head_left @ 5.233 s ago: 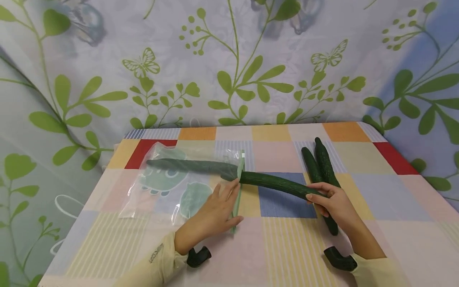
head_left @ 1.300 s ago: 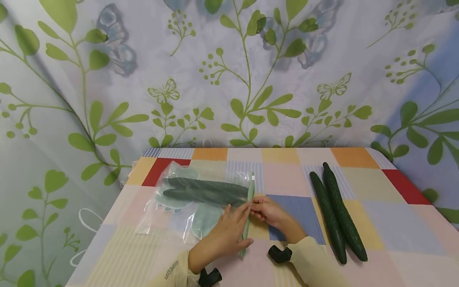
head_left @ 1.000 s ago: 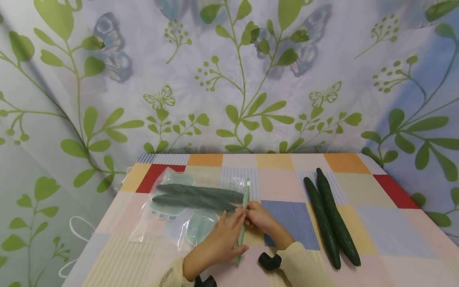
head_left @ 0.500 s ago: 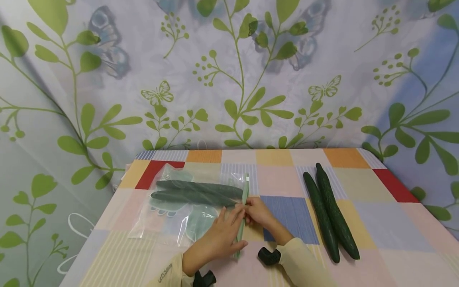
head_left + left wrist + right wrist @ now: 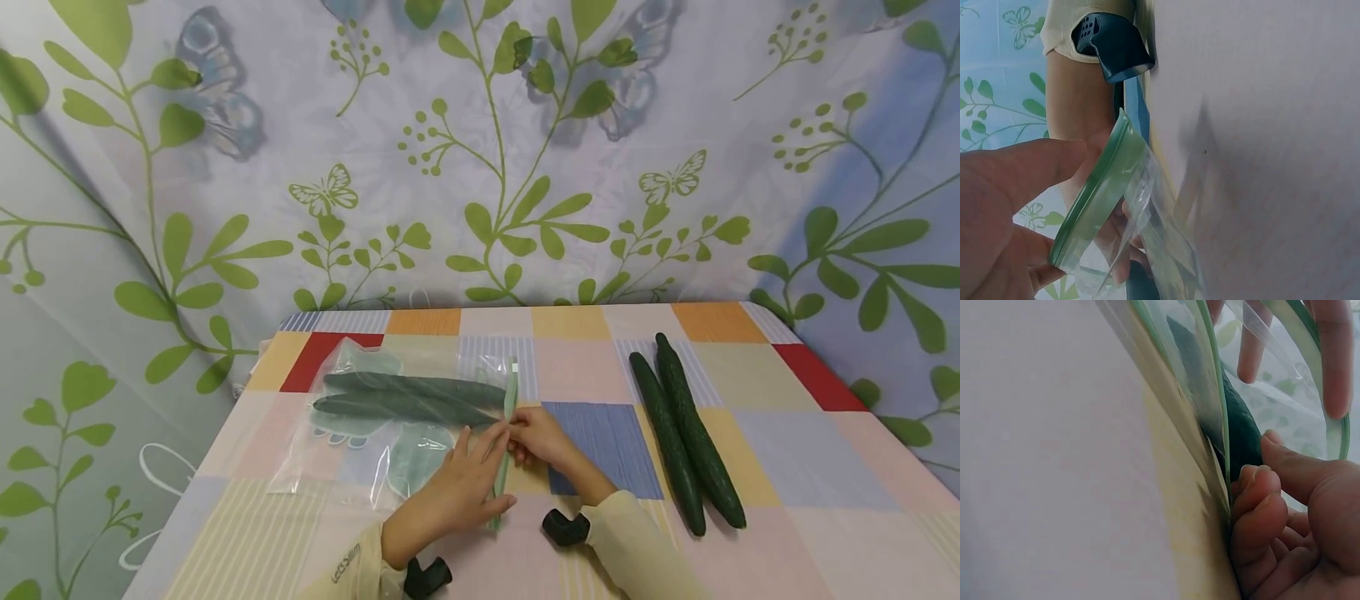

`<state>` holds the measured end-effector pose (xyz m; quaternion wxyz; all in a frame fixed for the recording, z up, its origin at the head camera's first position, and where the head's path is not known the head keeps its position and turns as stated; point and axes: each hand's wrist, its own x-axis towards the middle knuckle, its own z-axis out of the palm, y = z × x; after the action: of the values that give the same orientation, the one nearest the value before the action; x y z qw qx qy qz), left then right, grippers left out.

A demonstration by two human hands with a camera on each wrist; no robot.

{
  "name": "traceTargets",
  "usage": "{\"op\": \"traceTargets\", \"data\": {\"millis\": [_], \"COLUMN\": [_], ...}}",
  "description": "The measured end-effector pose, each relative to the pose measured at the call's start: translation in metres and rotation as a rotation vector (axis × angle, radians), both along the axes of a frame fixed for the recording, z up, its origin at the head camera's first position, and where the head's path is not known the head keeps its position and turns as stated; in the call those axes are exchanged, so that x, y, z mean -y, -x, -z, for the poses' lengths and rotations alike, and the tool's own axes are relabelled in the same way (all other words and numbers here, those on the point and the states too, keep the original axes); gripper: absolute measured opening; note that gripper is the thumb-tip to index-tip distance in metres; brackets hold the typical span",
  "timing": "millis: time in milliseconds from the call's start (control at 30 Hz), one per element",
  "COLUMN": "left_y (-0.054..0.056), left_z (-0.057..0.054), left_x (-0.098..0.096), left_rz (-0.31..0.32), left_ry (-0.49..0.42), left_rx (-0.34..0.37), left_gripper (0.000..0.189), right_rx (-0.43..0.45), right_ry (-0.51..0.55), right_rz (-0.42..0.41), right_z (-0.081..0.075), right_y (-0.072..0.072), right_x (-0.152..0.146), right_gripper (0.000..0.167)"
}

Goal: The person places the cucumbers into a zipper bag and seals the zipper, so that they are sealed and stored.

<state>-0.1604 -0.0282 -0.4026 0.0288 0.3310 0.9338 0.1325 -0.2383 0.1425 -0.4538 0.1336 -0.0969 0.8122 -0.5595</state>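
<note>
a clear plastic bag (image 5: 337,475) lies flat left of the middle of the desk, its mouth turned to the right and edged by a green strip (image 5: 497,492). two cucumbers lie inside it side by side, a far cucumber (image 5: 420,386) and a near cucumber (image 5: 405,407), both seen dimly through the film, with pale green figures (image 5: 416,458) printed on the bag around them. the right hand (image 5: 540,437) is at the mouth, thumb and curled fingers gripping the right end of the near cucumber. the left hand (image 5: 457,492) is at the near side of the same mouth, its fingers fairly straight and its thumb spread away, touching the green edge; in the right wrist view the mouth stands parted there.

well to the right, a left loose cucumber (image 5: 667,446) and a right loose cucumber (image 5: 701,429) lie close together, running from far to near. cream sleeves (image 5: 637,550) cover the forearms, and a black device (image 5: 566,527) sits at each wrist. a patchwork cloth (image 5: 603,450) covers the desk (image 5: 806,454), and a leaf-and-butterfly curtain (image 5: 420,200) hangs along the far side.
</note>
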Motion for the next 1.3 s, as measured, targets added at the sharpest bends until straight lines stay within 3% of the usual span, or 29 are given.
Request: {"op": "traceTargets", "data": {"millis": [167,433,1000,1300], "left_y": [0.0,0.0,0.002,0.003], "left_z": [-0.001,-0.002,-0.001,-0.001], "left_x": [0.001,0.001,0.002,0.002], "left_rz": [-0.007,0.0,-0.005,-0.004], "left_ry": [-0.006,-0.019,-0.009,-0.031], "left_rx": [0.02,0.024,-0.003,0.046], "left_gripper": [0.077,0.076,0.076,0.077], "right_rx": [0.012,0.001,-0.006,-0.026], "right_ry": [0.007,0.006,0.004,-0.063], "right_rz": [-0.024,-0.012,-0.009,0.045], "right_z": [-0.023,0.001,-0.003,-0.01], "right_y": [-0.016,-0.008,-0.025,-0.05], "right_x": [-0.002,-0.013,-0.029,-0.052], "right_gripper": [0.022,0.034,0.036,0.042]}}
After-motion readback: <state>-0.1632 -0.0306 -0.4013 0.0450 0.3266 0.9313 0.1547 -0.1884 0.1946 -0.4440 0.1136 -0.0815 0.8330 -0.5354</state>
